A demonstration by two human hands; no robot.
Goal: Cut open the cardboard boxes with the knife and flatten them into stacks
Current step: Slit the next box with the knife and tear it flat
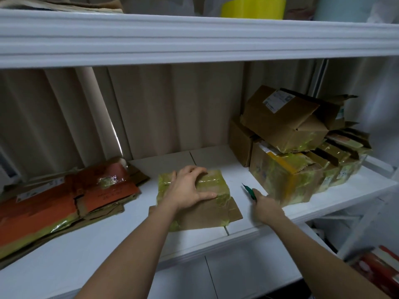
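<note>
On the white shelf (64,255), middle: taped cardboard box (207,208), partly flattened, brown flap toward the near edge, yellowish tape over the far end. Left hand (190,188) flat on top of it, fingers (194,170) spread and curled over the far side, thumb along the tape. Right hand (267,207) just to the right of that box, fingers wrapped round a green-handled knife (250,192) — blade tip up and away, clear of the cardboard. Far left: stack of flattened boxes (64,203), orange and brown, lying on the shelf. Far right: pile of unopened boxes (291,152), taped, one tilted on top with a white label. Above, on the upper shelf — yellow tape roll (252,7).
</note>
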